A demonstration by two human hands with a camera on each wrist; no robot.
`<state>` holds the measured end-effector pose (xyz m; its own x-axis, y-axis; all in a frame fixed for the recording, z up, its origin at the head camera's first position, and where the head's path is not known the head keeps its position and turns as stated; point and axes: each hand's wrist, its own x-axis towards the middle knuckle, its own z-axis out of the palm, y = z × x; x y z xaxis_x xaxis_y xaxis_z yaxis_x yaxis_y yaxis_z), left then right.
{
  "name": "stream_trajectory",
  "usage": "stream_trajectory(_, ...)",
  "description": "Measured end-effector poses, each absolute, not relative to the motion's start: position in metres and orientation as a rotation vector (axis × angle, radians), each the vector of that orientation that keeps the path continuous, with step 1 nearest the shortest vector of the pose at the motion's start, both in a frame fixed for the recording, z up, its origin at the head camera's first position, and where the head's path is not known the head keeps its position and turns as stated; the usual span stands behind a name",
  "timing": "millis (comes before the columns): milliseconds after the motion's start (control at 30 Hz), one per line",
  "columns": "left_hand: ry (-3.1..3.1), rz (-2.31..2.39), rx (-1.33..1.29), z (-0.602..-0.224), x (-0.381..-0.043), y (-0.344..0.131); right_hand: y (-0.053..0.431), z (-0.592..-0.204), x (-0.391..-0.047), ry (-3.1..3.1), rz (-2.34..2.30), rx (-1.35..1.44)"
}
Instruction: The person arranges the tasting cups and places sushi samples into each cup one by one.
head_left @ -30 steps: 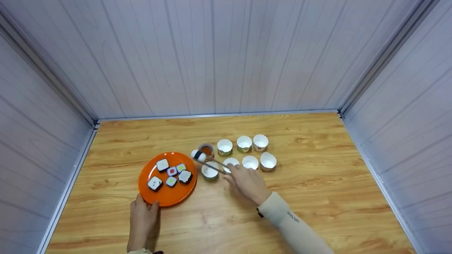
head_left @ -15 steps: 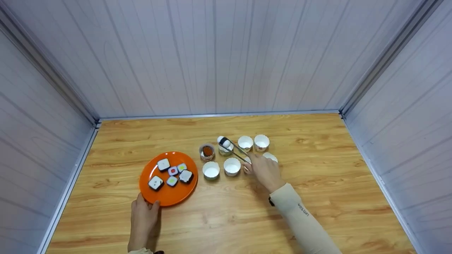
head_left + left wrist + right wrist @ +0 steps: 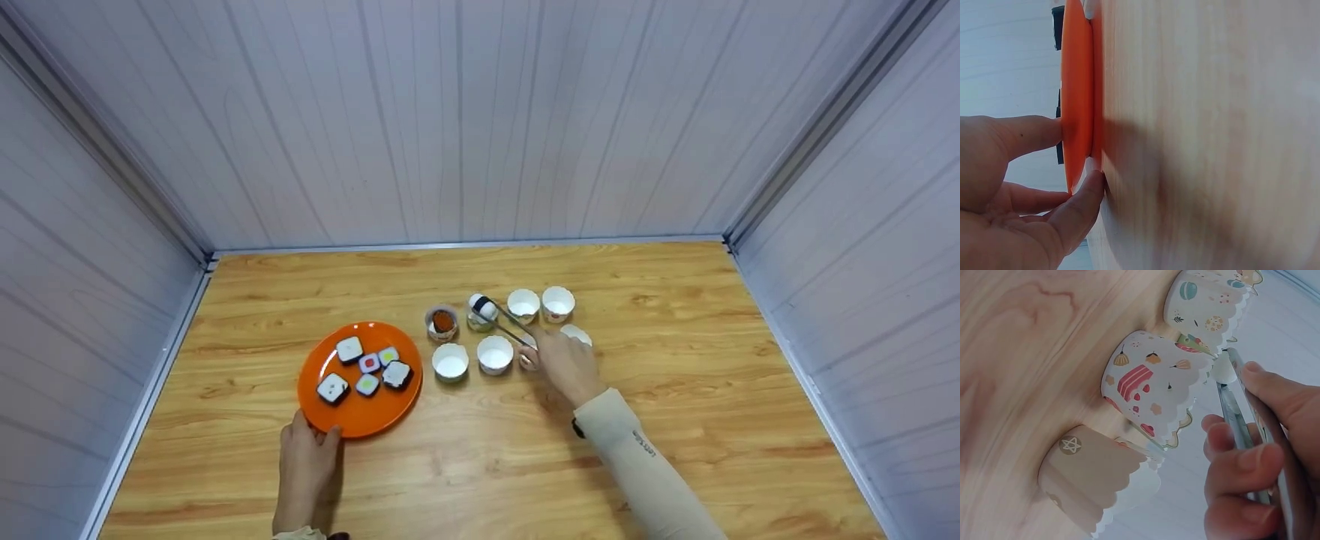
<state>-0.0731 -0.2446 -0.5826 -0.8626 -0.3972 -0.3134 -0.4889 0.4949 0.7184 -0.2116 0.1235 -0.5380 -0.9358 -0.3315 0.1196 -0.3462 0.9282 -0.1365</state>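
Head view: the right hand has its grip pinched round a pair of metal tongs, fingers curled along both arms. The tips of the tongs clasp a white roll with a black band, which sits over the mouth of a white paper cup, the second from the left in the row nearer the surface's far edge. Whether the roll touches that cup cannot be told.

Just left of it stands the brown-filled cup, with something reddish-brown inside; to its right are two more cups, close together. Another row of four lies nearer the near edge, its two right-hand cups partly covered by the hand. From the right wrist, one cup shows a printed slice of pink cake, and a tan cup bears a star.

Toward the surface's left edge rests an orange plate, its near-left rim pinched in the grip of the left hand. On the plate are three larger white pieces with dark sides and three small ones, one red-centred, two yellow-green.

A beige sleeve crosses the near edge of the wood-grain surface; pale panelled walls rise along its far, left and right edges.
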Motion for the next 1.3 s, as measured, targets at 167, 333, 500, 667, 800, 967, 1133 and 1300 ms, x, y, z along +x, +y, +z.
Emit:
stream_trajectory(167, 2.618, 1.305, -0.772, -0.582, -0.074, -0.246, 0.124, -0.538, -0.213, -3.024, 0.266, 0.510)
stream_trajectory(333, 2.631, 1.303, -0.762, -0.583, -0.073, -0.246, 0.124, -0.536, -0.214, -3.046, 0.286, 0.500)
stream_trajectory(500, 2.723, 1.300, -0.697, -0.583, -0.072, -0.247, 0.123, -0.535, -0.214, -2.978, 0.264, 0.511)
stream_trajectory(667, 2.711, 1.299, -0.703, -0.583, -0.072, -0.247, 0.122, -0.533, -0.213, -2.974, 0.280, 0.517)
stream_trajectory(800, 2.685, 1.302, -0.723, -0.583, -0.072, -0.247, 0.120, -0.532, -0.210, -2.966, 0.309, 0.546)
stream_trajectory(967, 2.667, 1.301, -0.745, -0.583, -0.071, -0.246, 0.113, -0.532, -0.203, -2.964, 0.375, 0.616)
stream_trajectory(1133, 2.645, 1.300, -0.767, -0.583, -0.072, -0.245, 0.101, -0.531, -0.194, -2.990, 0.369, 0.706)
stream_trajectory(1300, 2.625, 1.306, -0.782, -0.583, -0.073, -0.245, 0.090, -0.527, -0.186, -3.025, 0.364, 0.748)
